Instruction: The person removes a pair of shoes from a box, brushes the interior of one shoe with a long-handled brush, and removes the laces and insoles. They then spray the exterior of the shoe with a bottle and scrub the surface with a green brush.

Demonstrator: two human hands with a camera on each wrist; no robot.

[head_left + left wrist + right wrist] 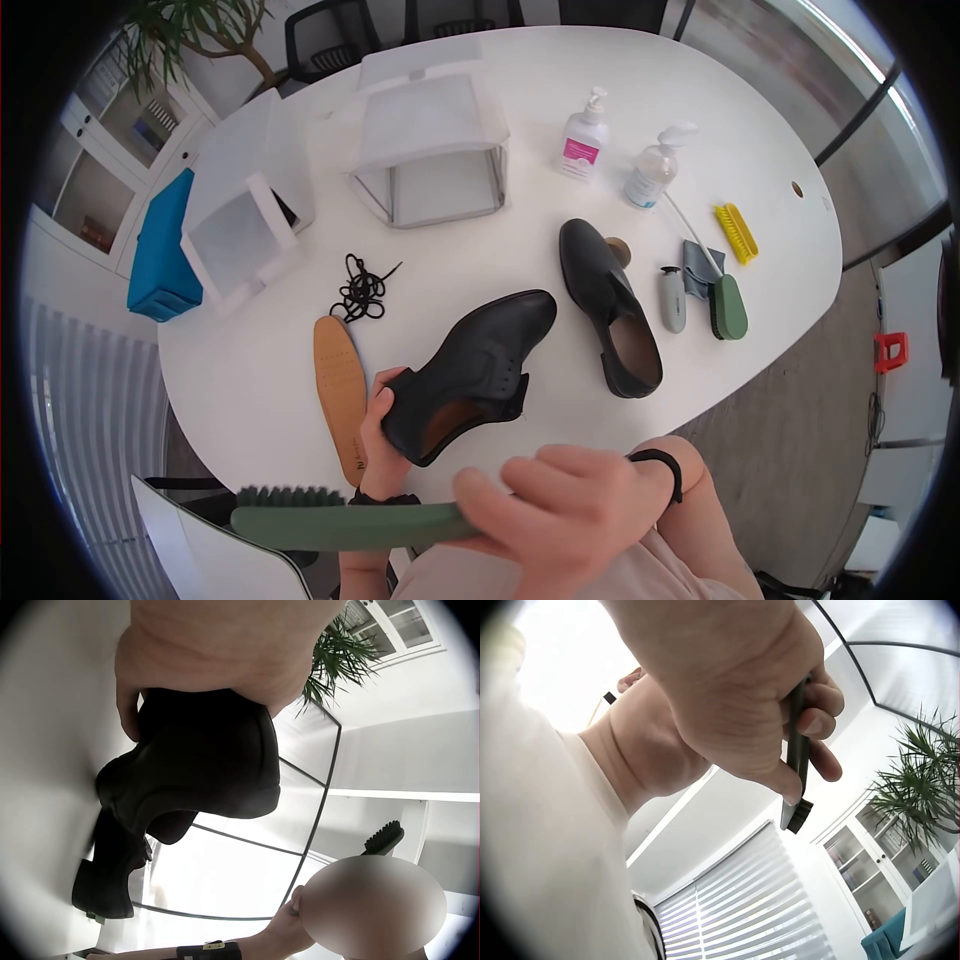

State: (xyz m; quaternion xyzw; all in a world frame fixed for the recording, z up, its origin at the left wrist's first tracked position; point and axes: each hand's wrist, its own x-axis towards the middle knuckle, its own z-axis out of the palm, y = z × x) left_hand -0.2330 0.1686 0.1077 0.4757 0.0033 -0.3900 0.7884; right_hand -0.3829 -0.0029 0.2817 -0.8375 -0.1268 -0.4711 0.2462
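Observation:
My left hand (382, 440) grips a black shoe (470, 365) by its heel end, holding it at the table's near side, toe pointing up and right. In the left wrist view that hand (217, 652) wraps round the dark heel (202, 757). My right hand (575, 505) holds a green-handled brush (350, 525) in front of my body, nearer to me than the shoe and apart from it; its dark bristles face up. Fingers curl round the brush handle in the right wrist view. A second black shoe (610, 305) rests on the table to the right.
A tan insole (342, 395) and black laces (362, 290) lie left of the held shoe. Two white boxes (430, 130) and a teal case (165, 250) stand behind. Pump bottles (584, 135), a grey bottle (673, 300), a yellow brush (737, 233) and another green brush (729, 308) are at right.

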